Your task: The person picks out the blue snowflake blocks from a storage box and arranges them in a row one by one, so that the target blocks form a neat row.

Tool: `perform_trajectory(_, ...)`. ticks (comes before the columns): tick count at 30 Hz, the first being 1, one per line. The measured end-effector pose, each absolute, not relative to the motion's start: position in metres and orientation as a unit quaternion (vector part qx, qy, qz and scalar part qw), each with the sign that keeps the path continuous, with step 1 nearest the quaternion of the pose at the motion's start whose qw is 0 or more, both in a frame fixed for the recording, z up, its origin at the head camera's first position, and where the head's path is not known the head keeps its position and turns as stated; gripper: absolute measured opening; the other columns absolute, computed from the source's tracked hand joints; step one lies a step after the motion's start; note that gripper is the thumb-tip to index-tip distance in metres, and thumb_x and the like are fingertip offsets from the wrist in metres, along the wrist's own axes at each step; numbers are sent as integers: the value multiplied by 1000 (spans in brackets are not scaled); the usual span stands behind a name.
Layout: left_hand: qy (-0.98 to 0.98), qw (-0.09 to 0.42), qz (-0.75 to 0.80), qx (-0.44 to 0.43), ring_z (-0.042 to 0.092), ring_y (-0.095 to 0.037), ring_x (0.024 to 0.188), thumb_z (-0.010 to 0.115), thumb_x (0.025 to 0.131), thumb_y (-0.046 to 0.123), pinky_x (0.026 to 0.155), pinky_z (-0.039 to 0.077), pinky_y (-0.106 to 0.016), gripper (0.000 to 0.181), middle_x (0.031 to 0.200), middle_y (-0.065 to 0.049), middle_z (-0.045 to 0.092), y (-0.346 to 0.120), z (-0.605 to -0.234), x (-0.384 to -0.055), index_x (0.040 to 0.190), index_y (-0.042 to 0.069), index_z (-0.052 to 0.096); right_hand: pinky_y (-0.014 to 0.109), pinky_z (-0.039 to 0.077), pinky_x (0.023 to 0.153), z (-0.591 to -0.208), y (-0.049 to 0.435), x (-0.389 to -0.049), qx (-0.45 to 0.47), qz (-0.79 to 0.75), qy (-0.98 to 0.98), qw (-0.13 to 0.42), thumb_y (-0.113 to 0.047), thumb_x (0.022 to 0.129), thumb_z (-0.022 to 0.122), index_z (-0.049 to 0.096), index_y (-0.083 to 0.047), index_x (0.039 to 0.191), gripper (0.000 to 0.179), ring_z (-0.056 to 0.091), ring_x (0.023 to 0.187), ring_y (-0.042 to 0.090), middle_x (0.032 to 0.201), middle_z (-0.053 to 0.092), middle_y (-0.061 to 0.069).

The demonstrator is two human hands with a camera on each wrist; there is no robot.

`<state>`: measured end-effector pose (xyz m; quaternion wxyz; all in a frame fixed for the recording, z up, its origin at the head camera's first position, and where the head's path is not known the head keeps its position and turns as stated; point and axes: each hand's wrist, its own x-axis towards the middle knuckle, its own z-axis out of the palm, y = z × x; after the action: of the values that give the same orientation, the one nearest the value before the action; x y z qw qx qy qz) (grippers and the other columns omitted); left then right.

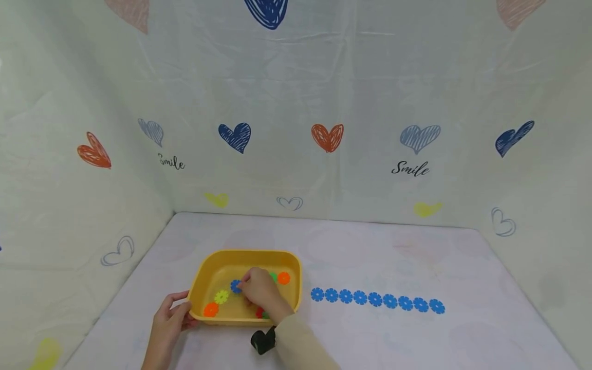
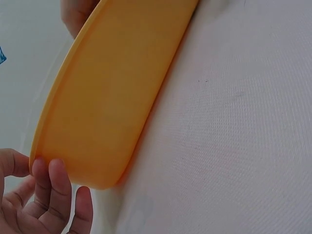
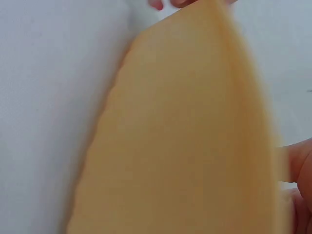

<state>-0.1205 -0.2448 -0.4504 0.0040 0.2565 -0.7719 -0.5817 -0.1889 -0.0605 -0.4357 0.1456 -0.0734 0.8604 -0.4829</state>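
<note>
A yellow plastic tray sits on the table. My left hand grips its near left corner, thumb at the rim and fingers against the outer wall. Reaching inside, my right hand has its fingertips at the edge of a blue snowflake disc and appears to pinch it. A yellow-green disc and an orange disc lie to its left. Another orange disc is at the far right; a red disc is partly hidden. The tray wall blocks the fingertips in the right wrist view.
Right of the tray, several blue snowflake discs form a slightly slanting row on the white table. A black strap is at the right wrist. A white curtain printed with hearts encloses the table's back and sides.
</note>
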Motion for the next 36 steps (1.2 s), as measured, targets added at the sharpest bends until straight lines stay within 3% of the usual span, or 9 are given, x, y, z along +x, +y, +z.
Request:
perform_trajectory(8, -772, 2, -579, 262, 61, -14, 61, 41, 92, 16, 60, 54, -20, 43, 73, 1, 66, -245, -449, -121, 131, -1, 36, 22, 44, 45, -404, -26, -174, -100, -555, 810, 161, -20, 90, 60, 55, -8, 89, 13, 50, 48, 16, 57, 54, 7)
perform_trajectory(13, -773, 10, -578, 263, 61, -17, 61, 43, 92, 16, 60, 54, -22, 41, 74, -1, 66, -246, -450, -121, 129, -1, 37, 20, 43, 44, -393, 3, -168, -117, -563, 807, 134, -23, 91, 58, 56, -7, 92, 16, 54, 48, 20, 55, 52, 4)
perform_trajectory(18, -771, 13, -578, 265, 61, -17, 61, 44, 92, 14, 59, 54, -22, 39, 73, 0, 66, -247, -450, -121, 128, 0, 39, 19, 44, 45, -389, 34, -161, -117, -576, 802, 103, -23, 91, 59, 56, -3, 93, 20, 55, 48, 15, 56, 51, 0)
perform_trajectory(22, -773, 5, -576, 266, 61, -15, 62, 43, 92, 14, 60, 54, -21, 41, 74, 1, 66, -247, -449, -121, 130, 0, 37, 17, 43, 45, -387, 58, -157, -100, -584, 801, 85, -25, 90, 59, 55, -2, 95, 24, 53, 48, 11, 57, 52, 0)
perform_trajectory(36, -773, -4, -580, 256, 61, -15, 62, 42, 92, 16, 61, 54, -21, 43, 73, 1, 66, -245, -449, -121, 131, -1, 36, 23, 48, 48, -390, 137, -145, 27, -589, 808, 20, -19, 89, 60, 55, -2, 94, 19, 55, 50, 16, 59, 56, 6)
